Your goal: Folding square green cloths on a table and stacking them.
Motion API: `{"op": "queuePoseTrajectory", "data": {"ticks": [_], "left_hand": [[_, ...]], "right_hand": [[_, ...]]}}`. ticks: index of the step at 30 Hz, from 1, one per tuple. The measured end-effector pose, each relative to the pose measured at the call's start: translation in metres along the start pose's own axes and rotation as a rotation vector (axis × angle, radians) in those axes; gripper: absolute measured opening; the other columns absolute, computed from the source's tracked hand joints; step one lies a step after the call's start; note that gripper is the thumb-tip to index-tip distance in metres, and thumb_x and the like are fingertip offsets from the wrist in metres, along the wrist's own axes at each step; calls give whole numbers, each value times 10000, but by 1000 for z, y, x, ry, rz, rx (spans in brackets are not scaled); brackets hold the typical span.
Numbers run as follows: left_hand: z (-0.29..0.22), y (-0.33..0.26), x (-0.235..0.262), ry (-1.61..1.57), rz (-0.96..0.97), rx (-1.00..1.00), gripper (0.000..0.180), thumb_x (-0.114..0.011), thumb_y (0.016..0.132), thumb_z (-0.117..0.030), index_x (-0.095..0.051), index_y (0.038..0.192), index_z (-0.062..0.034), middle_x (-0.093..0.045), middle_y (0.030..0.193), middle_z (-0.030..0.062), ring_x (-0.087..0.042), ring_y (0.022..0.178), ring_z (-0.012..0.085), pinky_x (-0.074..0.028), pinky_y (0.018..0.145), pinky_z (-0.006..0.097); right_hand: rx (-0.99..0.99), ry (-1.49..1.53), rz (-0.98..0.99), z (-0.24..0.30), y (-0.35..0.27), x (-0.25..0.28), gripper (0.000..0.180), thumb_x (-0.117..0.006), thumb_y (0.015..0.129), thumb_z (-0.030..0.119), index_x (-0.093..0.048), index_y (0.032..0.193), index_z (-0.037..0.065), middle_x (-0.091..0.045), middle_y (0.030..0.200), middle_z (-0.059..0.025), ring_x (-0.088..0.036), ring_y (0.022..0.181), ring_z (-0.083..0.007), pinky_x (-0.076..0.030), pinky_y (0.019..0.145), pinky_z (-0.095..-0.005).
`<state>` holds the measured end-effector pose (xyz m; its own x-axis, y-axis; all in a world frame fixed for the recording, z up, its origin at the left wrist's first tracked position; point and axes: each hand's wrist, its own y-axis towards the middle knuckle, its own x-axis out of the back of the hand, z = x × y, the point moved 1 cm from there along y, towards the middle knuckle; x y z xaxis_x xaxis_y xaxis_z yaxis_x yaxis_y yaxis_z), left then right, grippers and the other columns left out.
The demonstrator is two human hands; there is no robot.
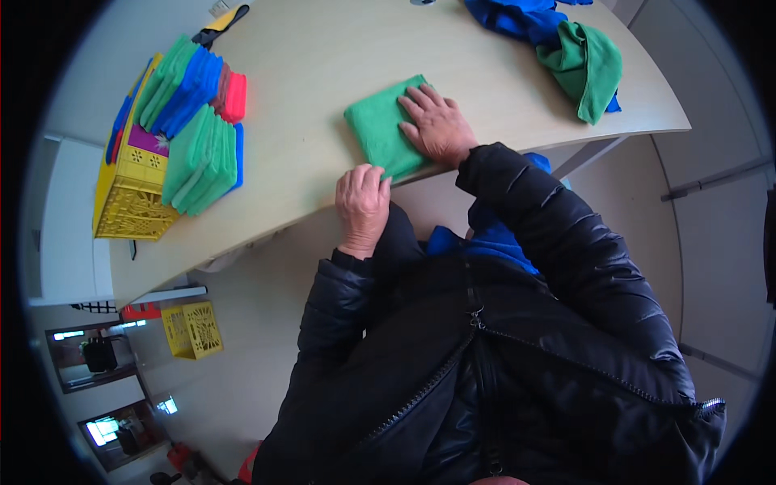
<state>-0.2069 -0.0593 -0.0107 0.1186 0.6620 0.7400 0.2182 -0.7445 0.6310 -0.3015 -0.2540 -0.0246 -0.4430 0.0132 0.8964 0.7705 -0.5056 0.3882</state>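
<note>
A folded green cloth [376, 129] lies on the pale table near its front edge, its layers pressed into a rough square. My right hand [439, 129] rests flat on its right side, fingers spread. At the near left corner of the cloth, my left hand [362, 206] is closed with bent fingers at the table edge. It seems to pinch that corner, though its fingertips are partly hidden.
To the left, stacks of folded green cloths [202, 162], with blue cloths [192, 89] and red ones [234, 97], stand by a yellow basket [133, 194]. Crumpled green cloth [584, 69] and blue cloth [517, 20] lie far right. A yellow crate [192, 330] sits below left.
</note>
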Motion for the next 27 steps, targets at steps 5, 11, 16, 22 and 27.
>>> {"op": "queuePoseTrajectory", "data": {"ticks": [5, 11, 16, 22, 27], "left_hand": [[11, -20, 3, -13, -26, 23, 188, -749, 805, -91, -607, 927, -81, -613, 935, 76, -601, 886, 293, -469, 795, 424], [5, -11, 9, -13, -69, 39, 252, -775, 770, -92, -624, 971, -82, -614, 979, 85, -598, 925, 294, -472, 837, 415], [-5, 2, -7, -39, -17, -17, 337, -792, 740, -86, -637, 1039, -78, -613, 1051, 88, -587, 984, 300, -473, 884, 414], [5, 4, -14, 4, 51, -25, 385, -797, 730, -88, -639, 1080, -77, -608, 1083, 93, -579, 1011, 299, -474, 897, 416], [6, 10, -14, 74, 90, -134, 367, -792, 743, -96, -645, 1077, -69, -607, 1069, 89, -580, 996, 288, -475, 888, 415]], "right_hand": [[-19, -28, 14, 2, -2, -3, 545, -476, 1000, 420, -482, 1452, 115, -433, 1533, -119, -345, 1455, -315, -330, 1150, -472], [-33, -39, 46, 4, -9, -4, 554, -454, 1009, 434, -470, 1465, 121, -412, 1551, -103, -329, 1466, -306, -310, 1165, -469], [-29, -61, 36, 6, -4, -6, 560, -447, 1011, 440, -462, 1473, 124, -410, 1554, -100, -323, 1470, -302, -301, 1172, -469], [-39, -58, 46, 5, -2, -5, 566, -429, 1017, 454, -454, 1480, 130, -400, 1563, -98, -312, 1477, -297, -287, 1181, -466], [-45, -68, 43, 1, 1, -7, 572, -416, 1021, 463, -447, 1488, 134, -391, 1570, -94, -300, 1484, -292, -270, 1190, -463]]}}
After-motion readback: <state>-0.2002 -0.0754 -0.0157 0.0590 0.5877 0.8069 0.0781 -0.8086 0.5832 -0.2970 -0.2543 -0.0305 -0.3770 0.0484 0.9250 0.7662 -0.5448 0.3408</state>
